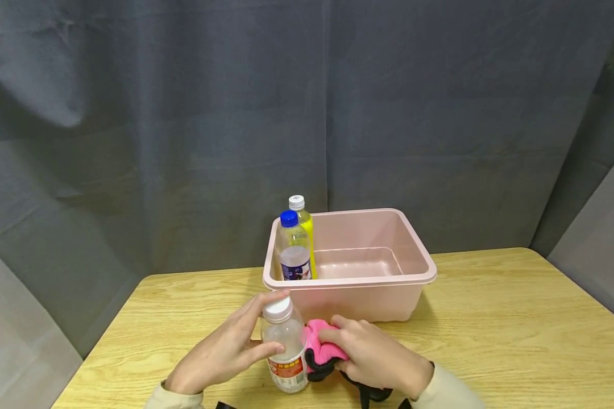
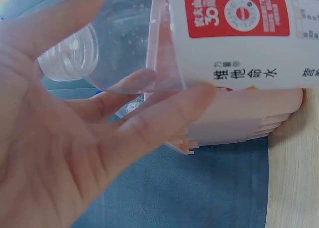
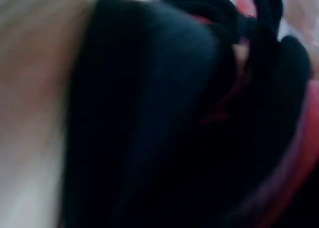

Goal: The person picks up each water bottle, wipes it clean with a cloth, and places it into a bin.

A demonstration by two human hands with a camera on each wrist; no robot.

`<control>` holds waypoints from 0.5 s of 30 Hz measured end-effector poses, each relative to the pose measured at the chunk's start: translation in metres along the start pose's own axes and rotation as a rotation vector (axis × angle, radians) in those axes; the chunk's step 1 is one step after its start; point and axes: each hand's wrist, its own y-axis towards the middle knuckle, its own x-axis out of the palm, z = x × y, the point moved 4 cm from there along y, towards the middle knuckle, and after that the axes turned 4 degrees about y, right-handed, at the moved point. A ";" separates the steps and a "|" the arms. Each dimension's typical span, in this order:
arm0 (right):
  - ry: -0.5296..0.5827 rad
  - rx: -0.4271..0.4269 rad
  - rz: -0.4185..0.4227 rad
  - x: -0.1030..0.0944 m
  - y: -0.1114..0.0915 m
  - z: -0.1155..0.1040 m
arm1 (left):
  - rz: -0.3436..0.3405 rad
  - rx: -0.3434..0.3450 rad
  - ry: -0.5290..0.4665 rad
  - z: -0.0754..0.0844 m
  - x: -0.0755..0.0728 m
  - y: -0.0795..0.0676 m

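Observation:
My left hand (image 1: 230,346) grips a clear plastic bottle (image 1: 288,346) with a white cap and a red and white label, which stands upright on the table in front of the tub. Fingers reach around its upper side, while the thumb lies across its near face. In the left wrist view the bottle (image 2: 234,48) runs sideways past the spread thumb and fingers. A bunched pink cloth (image 1: 318,341) with black edging is held in my right hand (image 1: 376,352), right at the bottle's right side. Dark blurred folds of the cloth (image 3: 164,88) fill most of the right wrist view.
Behind the hands sits a pale pink tub (image 1: 353,292) on the wooden table (image 1: 501,318). A blue-capped bottle (image 1: 294,250) and a white-capped bottle of yellow liquid (image 1: 307,227) stand at its left end. A grey curtain (image 1: 225,142) hangs behind the table.

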 end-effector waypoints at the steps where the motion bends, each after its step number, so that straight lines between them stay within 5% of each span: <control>1: -0.022 0.021 -0.047 0.007 0.000 0.002 | 0.001 -0.001 0.001 0.000 0.000 0.000; 5: -0.058 0.073 -0.171 0.026 -0.002 0.006 | 0.005 0.007 0.004 -0.002 0.000 0.001; 11: -0.062 0.068 -0.176 0.023 -0.001 0.007 | 0.004 0.003 -0.002 -0.002 0.000 0.001; 15: -0.079 0.012 -0.090 0.008 0.000 0.001 | -0.002 -0.003 -0.007 -0.001 0.000 0.000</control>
